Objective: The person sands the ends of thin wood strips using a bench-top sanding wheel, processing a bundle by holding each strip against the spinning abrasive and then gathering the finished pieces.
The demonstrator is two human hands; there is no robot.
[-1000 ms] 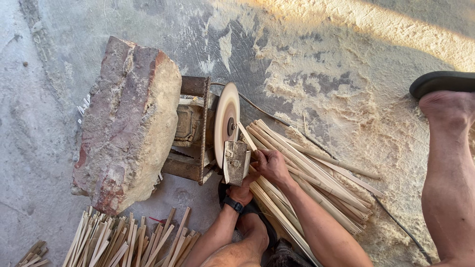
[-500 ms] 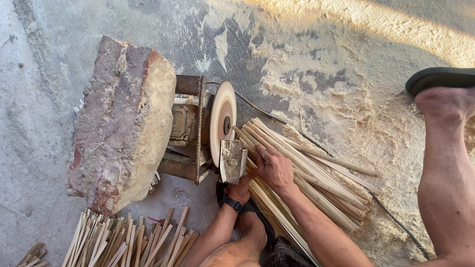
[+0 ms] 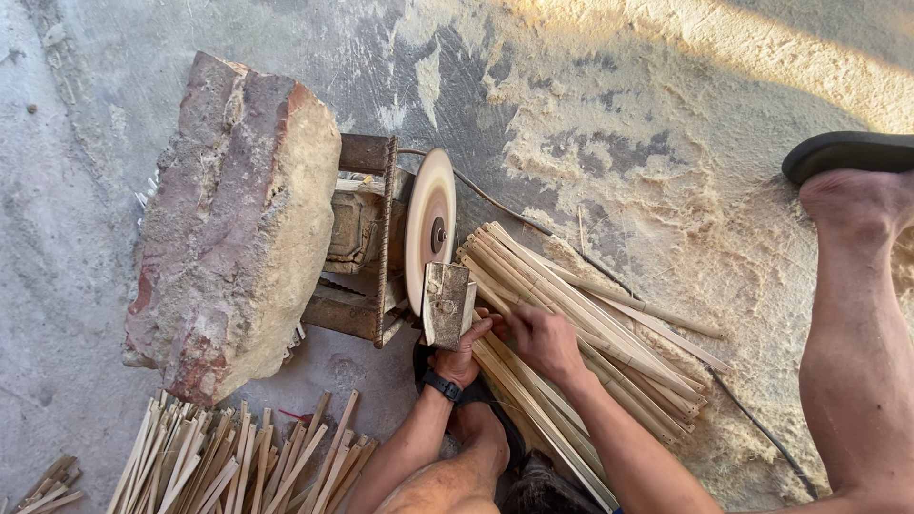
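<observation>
Nearest the camera, a bent knee [image 3: 447,481] and two forearms are seen reaching up from the bottom edge. The left hand [image 3: 464,354], banded at the wrist by a dark watch [image 3: 443,385], is curled shut around the lower end of a small wooden block [image 3: 447,303], which is held upright against the face of the pale sanding disc [image 3: 428,224]. The right hand [image 3: 543,338] is set just beside it, its fingers bent over thin bamboo sticks; whether one is actually pinched cannot be told. Under and beyond that hand, a bundle of long bamboo sticks [image 3: 590,319] is laid slantwise on the floor [image 3: 57,238], its near ends by the disc. At the lower left, a heap of shorter cut sticks [image 3: 238,462] is spread out. Behind the disc, a rusty metal motor frame [image 3: 367,243] is weighed down by a large reddish stone slab [image 3: 238,219]. A thin cable [image 3: 495,205] is run from the disc toward the right. Farther off, sawdust [image 3: 685,124] is strewn across the concrete, and at the right edge a bare leg [image 3: 857,343] with a dark sandal [image 3: 843,152] is planted.
</observation>
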